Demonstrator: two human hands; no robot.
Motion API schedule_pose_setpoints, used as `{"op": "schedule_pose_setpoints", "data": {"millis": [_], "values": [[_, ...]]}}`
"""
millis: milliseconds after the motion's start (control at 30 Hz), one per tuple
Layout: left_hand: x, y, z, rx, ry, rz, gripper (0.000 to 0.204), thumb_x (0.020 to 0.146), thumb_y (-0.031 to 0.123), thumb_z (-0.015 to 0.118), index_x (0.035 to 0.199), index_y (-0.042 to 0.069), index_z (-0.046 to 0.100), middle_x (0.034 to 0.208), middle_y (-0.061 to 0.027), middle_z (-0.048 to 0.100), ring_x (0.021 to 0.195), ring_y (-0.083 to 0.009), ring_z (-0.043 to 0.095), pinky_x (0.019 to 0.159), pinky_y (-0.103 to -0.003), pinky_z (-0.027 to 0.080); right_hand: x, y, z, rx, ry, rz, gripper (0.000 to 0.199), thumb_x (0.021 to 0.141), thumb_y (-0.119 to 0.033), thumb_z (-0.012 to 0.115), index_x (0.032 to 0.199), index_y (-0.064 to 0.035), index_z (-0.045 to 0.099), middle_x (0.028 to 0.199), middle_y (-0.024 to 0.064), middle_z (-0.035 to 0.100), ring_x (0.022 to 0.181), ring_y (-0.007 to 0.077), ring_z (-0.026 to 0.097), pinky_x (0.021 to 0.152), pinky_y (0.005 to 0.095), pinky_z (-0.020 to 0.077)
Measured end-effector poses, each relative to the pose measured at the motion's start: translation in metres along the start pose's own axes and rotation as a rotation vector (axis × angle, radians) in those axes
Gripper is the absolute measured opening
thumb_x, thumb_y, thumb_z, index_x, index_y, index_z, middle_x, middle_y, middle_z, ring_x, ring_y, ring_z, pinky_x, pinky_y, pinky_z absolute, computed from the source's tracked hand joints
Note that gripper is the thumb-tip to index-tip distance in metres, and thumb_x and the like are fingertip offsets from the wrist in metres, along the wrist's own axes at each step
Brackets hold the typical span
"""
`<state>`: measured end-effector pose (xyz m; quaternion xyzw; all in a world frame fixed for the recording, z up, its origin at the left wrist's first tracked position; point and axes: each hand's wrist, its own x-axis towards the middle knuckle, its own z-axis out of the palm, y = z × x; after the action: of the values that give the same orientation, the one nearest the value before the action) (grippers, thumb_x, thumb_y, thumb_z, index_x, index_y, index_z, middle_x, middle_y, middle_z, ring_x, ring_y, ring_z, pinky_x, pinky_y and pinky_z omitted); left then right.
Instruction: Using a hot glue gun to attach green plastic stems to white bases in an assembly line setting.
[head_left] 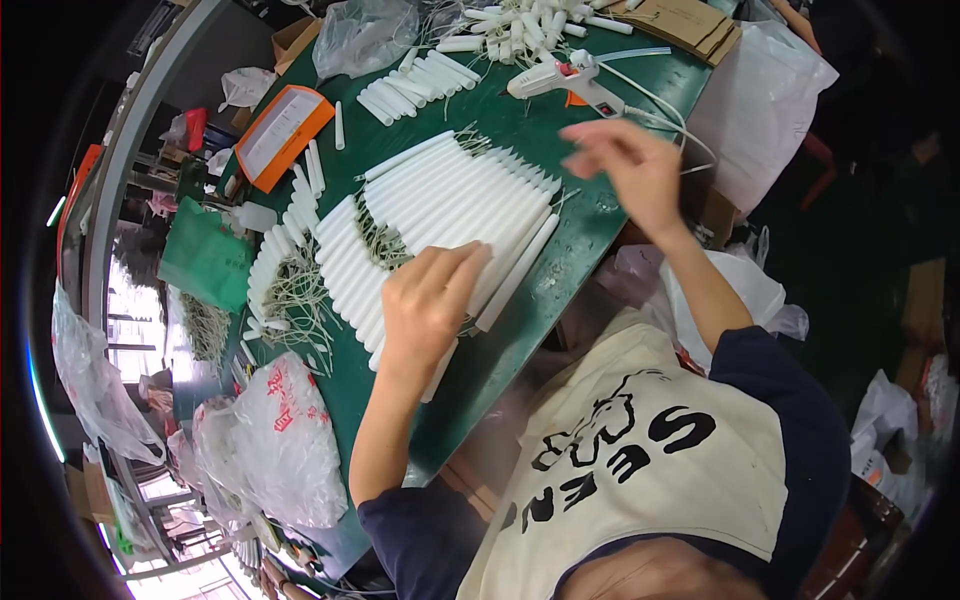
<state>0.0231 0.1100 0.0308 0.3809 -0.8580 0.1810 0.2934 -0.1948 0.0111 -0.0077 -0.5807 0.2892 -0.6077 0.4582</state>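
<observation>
Slim white tubes (430, 190) lie side by side in a fanned row on the green table, with thin wires (375, 240) bunched along their ends. My left hand (425, 305) is over the near part of this row, fingers bent and pressed together; what they hold, if anything, is hidden. At the row's near right edge, one white tube (518, 272) lies slightly apart from the others. My right hand (635, 170) is raised past the row's right end, a little blurred, its fingers apart and nothing visible in them. Just beyond it lies a white glue gun (568, 82).
More white tubes (415, 85) and a tangled heap of them (530, 28) lie at the back. An orange-framed sheet (283, 135) and a green bag (208, 255) are on the left. A clear plastic bag (285, 440) sits near left. The table's near edge (530, 355) runs diagonally before me.
</observation>
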Motion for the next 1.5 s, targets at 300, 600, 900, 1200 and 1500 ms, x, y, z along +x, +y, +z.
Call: {"op": "schedule_pose_setpoints", "data": {"millis": [300,600,900,1200,1500], "values": [[0.026,-0.075,0.032,-0.13,-0.159,-0.497,0.013,0.076,0.017,0.066,0.076,0.004,0.064,0.071,-0.0102,0.061,0.064,-0.0257,0.057,0.059,-0.035,0.045,0.069,0.07,-0.051,-1.033,0.375,-0.455,0.044,0.071,-0.033,0.073,0.099,-0.0016,0.06,0.102,0.0144,0.06,0.1,0.0302,0.051,0.084,0.037,0.041],[0.046,-0.121,0.088,-0.179,-0.452,-0.444,0.015,0.077,0.017,0.063,0.086,0.006,0.068,0.094,-0.011,0.06,0.093,-0.0279,0.052,0.083,-0.036,0.041,0.086,0.073,-0.045,-0.716,-0.018,-0.128,0.037,0.074,-0.031,0.071,0.092,-0.0005,0.061,0.08,0.0124,0.064,0.069,0.0251,0.06,0.066,0.0304,0.0456],[0.055,-0.13,0.097,-0.099,-0.641,-0.331,0.014,0.076,0.02,0.061,0.084,0.012,0.07,0.094,-0.0084,0.057,0.094,-0.0265,0.049,0.081,-0.036,0.041,0.079,0.053,-0.058,-0.781,0.021,-0.234,0.039,0.075,-0.033,0.07,0.089,0.0007,0.058,0.077,0.0127,0.062,0.067,0.0242,0.057,0.065,0.0302,0.0443],[0.062,-0.135,0.096,-0.125,-0.798,-0.325,0.016,0.08,0.018,0.058,0.09,0.009,0.067,0.103,-0.0106,0.055,0.104,-0.0271,0.046,0.09,-0.034,0.039,0.076,0.052,-0.062,-0.703,0.022,-0.262,0.035,0.075,-0.026,0.071,0.092,0.0012,0.058,0.081,0.0106,0.064,0.07,0.0159,0.057,0.068,0.0279,0.0442],[0.059,-0.135,0.1,-0.108,-0.808,-0.372,0.015,0.08,0.017,0.058,0.091,0.01,0.065,0.104,-0.0106,0.053,0.103,-0.0286,0.044,0.091,-0.035,0.037,0.07,0.053,-0.06,-0.647,0.013,-0.222,0.033,0.074,-0.027,0.072,0.089,-0.0001,0.06,0.079,0.0113,0.063,0.068,0.0211,0.057,0.065,0.0296,0.0444]]}}
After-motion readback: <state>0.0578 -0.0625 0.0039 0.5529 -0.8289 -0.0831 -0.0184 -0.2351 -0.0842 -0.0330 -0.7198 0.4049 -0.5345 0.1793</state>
